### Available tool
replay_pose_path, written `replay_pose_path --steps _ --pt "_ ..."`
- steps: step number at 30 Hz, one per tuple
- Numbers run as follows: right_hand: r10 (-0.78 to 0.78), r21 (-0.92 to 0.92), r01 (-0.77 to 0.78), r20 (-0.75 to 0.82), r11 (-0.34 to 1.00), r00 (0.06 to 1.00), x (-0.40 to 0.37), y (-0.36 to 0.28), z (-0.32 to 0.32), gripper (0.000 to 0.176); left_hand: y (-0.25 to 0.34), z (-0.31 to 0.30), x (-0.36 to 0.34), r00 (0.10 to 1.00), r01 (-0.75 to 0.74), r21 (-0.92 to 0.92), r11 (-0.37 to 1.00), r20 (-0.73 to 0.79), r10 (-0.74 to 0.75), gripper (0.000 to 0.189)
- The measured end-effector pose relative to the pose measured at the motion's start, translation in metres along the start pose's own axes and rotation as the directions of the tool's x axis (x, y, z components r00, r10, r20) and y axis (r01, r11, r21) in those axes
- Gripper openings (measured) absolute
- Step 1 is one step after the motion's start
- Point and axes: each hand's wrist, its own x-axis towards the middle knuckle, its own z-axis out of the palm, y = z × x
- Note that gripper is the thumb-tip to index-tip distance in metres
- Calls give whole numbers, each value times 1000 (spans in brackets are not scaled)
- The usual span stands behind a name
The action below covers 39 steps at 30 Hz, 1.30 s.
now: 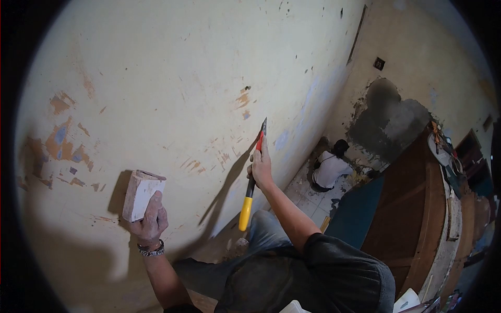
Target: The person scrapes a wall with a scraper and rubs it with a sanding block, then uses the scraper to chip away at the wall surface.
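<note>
A scraper [246, 206] with a red and yellow handle was held upright against the pale wall [172, 78], its blade tip set on the paint at twelve o'clock from the right hand [261, 168]. That hand was closed round the upper handle, a finger laid along the red part towards the blade. At nine o'clock from it, a dusty block [141, 194] was clasped in the left hand [151, 221], the fingers wrapped round its lower end and one face pressed flat to the wall. A metal wristband [151, 251] was worn just below that hand. Flaked patches showing orange and blue were scattered across the wall around both tools.

The step in hand was judged to be the stripping of loose paint, scraper leading and block following. A shallow blade angle and steady pressure would be called for next, so that the plaster is not gouged.

At three o'clock from the scraper, another person [330, 168] was seen crouched on the tiled floor [308, 198] below a dark grey patch [389, 117]. A wooden cabinet [412, 208] was seen at four o'clock.
</note>
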Motion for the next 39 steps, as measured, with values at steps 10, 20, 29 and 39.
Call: replay_pose_path --steps 10,20,29,39 --pt "-94 65 100 -88 993 992 7 15 18 62 1 -4 2 1000 12 1 1000 27 -12 24" --pt "-67 111 77 -90 991 994 37 -22 -33 59 0 1 4 999 16 -130 991 -26 -19 45" --pt "-50 -12 50 7 999 999 -3 10 -14 62 -1 1 -1 1000 15 -147 989 -12 -17 42" --pt "-43 12 43 -14 999 999 3 6 -4 61 1 1 1 1000 -19 -62 998 -11 18 34"
